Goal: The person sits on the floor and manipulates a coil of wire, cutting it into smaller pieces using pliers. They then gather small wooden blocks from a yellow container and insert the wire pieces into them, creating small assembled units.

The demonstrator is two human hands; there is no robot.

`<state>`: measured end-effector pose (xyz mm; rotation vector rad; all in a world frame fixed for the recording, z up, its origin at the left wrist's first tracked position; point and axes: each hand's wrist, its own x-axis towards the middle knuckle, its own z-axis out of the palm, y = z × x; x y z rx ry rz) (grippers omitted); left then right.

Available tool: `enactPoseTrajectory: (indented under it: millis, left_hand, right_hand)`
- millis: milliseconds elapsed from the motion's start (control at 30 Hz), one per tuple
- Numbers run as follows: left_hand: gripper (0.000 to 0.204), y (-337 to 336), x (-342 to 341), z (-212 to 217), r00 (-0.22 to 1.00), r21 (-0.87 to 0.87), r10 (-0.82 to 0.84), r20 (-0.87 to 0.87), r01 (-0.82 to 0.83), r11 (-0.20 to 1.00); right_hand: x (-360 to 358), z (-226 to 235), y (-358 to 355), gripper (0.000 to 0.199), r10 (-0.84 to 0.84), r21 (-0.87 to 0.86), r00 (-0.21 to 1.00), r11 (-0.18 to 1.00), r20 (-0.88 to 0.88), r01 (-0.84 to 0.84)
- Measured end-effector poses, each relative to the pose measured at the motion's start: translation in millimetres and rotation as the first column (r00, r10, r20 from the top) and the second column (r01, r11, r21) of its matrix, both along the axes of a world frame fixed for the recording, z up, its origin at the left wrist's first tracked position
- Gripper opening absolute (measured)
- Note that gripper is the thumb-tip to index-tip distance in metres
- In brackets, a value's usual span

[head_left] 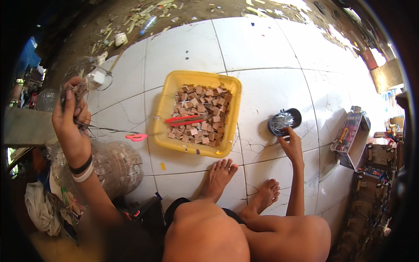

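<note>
My left hand (70, 114) is raised at the left, its fingers closed on a bundle of thin grey wires (77, 91), with a few strands trailing right toward the tub. My right hand (290, 142) reaches down to a small black bowl (284, 121) of shiny metal bits, fingertips at its near rim. Between them stands a yellow plastic tub (174, 89) holding several small brown cardboard squares (200, 113). Red-handled scissors (185, 119) lie across the squares. My bare feet (218, 177) rest on the white tiled floor just in front of the tub.
Pink-handled scissors (136, 137) lie left of the tub. A clear plastic bag of cardboard pieces (115, 163) sits by my left forearm. A colourful open box (351, 135) and stacked boxes (377, 174) stand at the right. Litter and a plastic bottle (147, 24) lie on the dirt beyond the tiles.
</note>
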<state>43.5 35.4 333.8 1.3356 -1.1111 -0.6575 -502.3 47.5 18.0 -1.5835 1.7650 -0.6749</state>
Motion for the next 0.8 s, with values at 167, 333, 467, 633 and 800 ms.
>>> enactPoseTrajectory:
  millis: [167,333,467,633,800]
  left_hand:
    - [0.036,12,-12,30,0.999,0.03,0.023,-0.039,-0.022,0.999]
    - [0.033,10,-6,58,0.992,-0.054,0.121,0.02,-0.12,0.991]
    - [0.034,14,25,94,0.965,0.005,0.195,0.174,-0.199,0.98]
    - [0.032,6,54,152,0.924,-0.035,0.296,0.24,-0.297,0.954]
    - [0.03,-17,34,168,0.961,-0.152,0.255,0.106,-0.238,0.959]
  right_hand:
    - [-3,19,-9,0.041,0.116,0.116,0.971,0.989,-0.207,-0.094]
    - [-9,47,-33,0.052,0.239,0.323,0.959,0.929,-0.154,-0.18]
    - [-11,47,-37,0.046,0.293,0.281,0.94,0.93,-0.175,-0.238]
    - [0,51,-37,0.038,0.238,0.415,0.928,0.904,-0.286,-0.104]
    - [89,121,-79,0.034,0.331,0.007,0.944,0.944,0.019,-0.331]
